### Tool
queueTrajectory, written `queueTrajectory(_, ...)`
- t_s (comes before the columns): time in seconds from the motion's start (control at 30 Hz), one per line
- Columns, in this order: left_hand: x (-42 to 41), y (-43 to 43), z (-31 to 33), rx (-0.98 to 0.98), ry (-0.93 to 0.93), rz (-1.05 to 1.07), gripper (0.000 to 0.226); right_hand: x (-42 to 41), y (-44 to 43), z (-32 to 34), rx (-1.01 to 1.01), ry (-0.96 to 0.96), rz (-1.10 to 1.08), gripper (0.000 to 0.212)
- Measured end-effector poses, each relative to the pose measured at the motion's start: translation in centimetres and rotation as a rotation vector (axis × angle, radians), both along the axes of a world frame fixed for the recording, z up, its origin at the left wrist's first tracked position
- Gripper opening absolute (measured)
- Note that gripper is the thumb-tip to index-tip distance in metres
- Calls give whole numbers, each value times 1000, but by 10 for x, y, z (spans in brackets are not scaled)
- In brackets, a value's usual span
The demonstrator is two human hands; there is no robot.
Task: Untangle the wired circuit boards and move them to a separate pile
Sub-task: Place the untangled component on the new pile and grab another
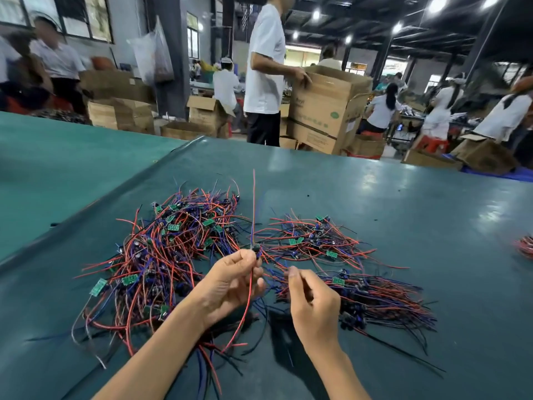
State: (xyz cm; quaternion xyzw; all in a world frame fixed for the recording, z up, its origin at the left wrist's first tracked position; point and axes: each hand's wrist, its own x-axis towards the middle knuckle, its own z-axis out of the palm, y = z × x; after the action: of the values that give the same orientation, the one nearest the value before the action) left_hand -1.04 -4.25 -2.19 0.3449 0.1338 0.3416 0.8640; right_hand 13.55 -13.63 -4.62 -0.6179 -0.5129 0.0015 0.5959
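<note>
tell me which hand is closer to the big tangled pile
Left. The left hand is at the right edge of the tangled pile, pinching one wired board; the right hand, seemingly pinching a wire, sits farther right beside the sorted pile.

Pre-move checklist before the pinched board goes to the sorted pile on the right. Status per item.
1. Left hand pinches the held board: ok.
2. Top end of its red wire stands free in the air: ok.
3. Lower wire ends clear of the tangled pile: cannot tell.
4. Right hand has a wire pinched: cannot tell, fingertips blurred.
5. Single board in the pinch: cannot tell, too small.
6. Sorted pile on the table unobstructed: ok.
</note>
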Motion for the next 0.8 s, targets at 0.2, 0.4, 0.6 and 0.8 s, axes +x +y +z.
queueTrajectory(0.2, -2, 3, -6, 21, 4, -13, 42, -7, -3, 7, 49, 178, 67, 25)
queueTrajectory(0.4, 0, 0, -8, 107, 94, -33, 47, -14, -7, 17, -53, 543, 278, 15)
queueTrajectory(0.6, 1, -6, -8, 222, 207, -48, 25, -13, -3, 19, -143, 767, 395, 25)
queueTrajectory(0.8, 0, -3, -8, 245, 221, -80, 62, -6, 0, 21, -110, 1025, 409, 25)
